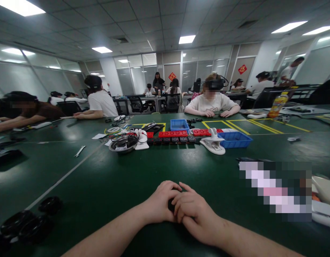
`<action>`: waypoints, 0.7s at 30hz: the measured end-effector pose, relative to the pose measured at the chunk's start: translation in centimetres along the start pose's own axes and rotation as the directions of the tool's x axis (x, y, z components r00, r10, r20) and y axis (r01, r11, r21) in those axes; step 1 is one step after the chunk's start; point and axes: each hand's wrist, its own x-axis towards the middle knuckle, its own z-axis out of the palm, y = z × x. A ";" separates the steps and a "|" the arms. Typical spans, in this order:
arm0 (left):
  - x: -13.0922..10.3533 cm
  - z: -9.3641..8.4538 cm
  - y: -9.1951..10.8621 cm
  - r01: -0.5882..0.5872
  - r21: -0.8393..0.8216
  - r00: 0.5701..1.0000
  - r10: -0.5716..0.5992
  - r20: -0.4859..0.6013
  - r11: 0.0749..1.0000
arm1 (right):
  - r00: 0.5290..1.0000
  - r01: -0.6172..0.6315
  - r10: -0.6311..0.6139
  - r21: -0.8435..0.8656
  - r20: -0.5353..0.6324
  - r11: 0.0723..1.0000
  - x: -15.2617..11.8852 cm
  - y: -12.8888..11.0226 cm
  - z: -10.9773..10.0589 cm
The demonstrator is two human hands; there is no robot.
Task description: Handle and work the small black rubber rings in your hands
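Note:
My left hand (162, 201) and my right hand (193, 210) meet low in the middle of the view, above the green tabletop (133, 171). Both have curled fingers, and the right fingers lap over the left fingertips. A dark patch shows in the gap between them; whether it is a black object or only shadow, I cannot tell. Farther off, straight beyond my hands, red and black socket modules (172, 134) stand in a row. A white clip-shaped stand (213, 142) is at the right end of that row.
Blue bins (234, 140) (179, 125) and a metal bowl (123, 144) with cables lie across the middle. A wrench (79, 151) is on the left, black round parts (17, 223) at near left. A bottle (278, 105) stands far right. A person (211, 100) sits opposite.

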 end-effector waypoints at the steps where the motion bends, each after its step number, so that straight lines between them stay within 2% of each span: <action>1: 0.0 0.0 0.0 -0.002 0.009 1.000 0.002 0.003 1.000 | 1.000 0.010 -0.010 0.001 -0.019 1.000 0.0 0.0 0.1; 5: 0.0 -0.1 0.4 0.009 0.041 1.000 -0.009 0.014 0.999 | 0.999 0.033 -0.033 -0.004 -0.016 0.999 -0.3 0.0 0.1; 8: -0.1 -0.3 0.6 0.023 0.038 1.000 -0.024 0.008 0.999 | 1.000 -0.008 0.008 0.005 0.003 1.000 -0.5 -0.3 -0.5; 13: -0.4 -0.3 1.1 0.052 0.060 0.997 -0.049 -0.054 0.997 | 0.990 -0.103 0.093 -0.092 -0.108 0.990 -0.6 -0.5 -1.3; 16: -0.6 0.1 1.8 0.119 0.120 0.988 -0.106 -0.109 0.986 | 0.973 -0.222 0.201 -0.208 -0.117 0.953 -0.4 -0.6 -0.9; 21: -0.7 1.0 3.0 0.199 0.187 0.974 -0.172 -0.149 0.962 | 0.912 -0.403 0.404 -0.358 -0.078 0.842 -0.1 -0.6 0.3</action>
